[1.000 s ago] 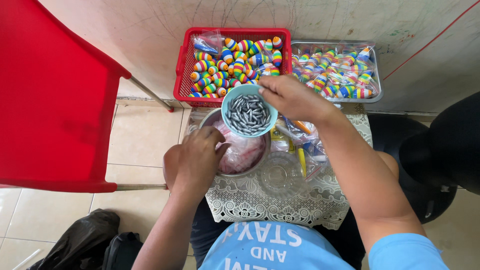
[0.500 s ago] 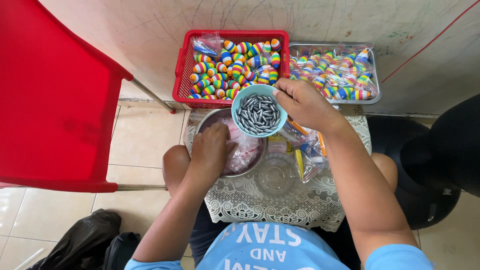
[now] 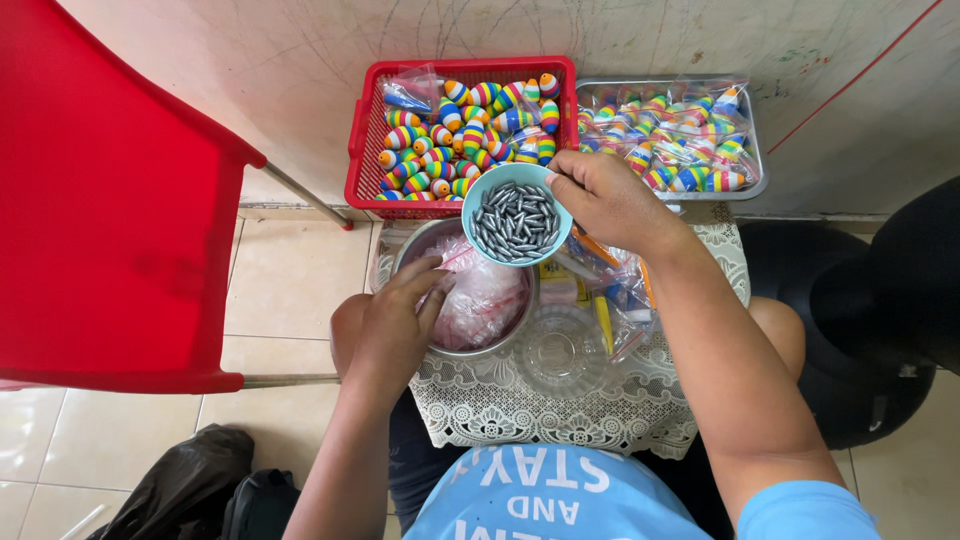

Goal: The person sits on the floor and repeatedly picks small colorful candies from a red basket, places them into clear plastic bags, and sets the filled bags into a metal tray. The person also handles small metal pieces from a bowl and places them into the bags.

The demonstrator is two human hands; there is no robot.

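Blue bowl (image 3: 517, 213) lifted rightward; red basket (image 3: 362, 150) behind.

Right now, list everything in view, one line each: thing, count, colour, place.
small bowl: one, light blue, held above the metal bowl
pellets: many, dark grey, in the small bowl
metal bowl: one, silver, on the lace cloth
plastic bags: several, clear with pink, in the metal bowl
glass dish: one, clear, on the lace cloth
lace cloth: one, white, over the lap
basket: one, red, by the wall
striped floats: many, rainbow, in the basket
tray: one, silver, right of the basket
chair: one, red, left
left hand: in the metal bowl
right hand: holding the small bowl
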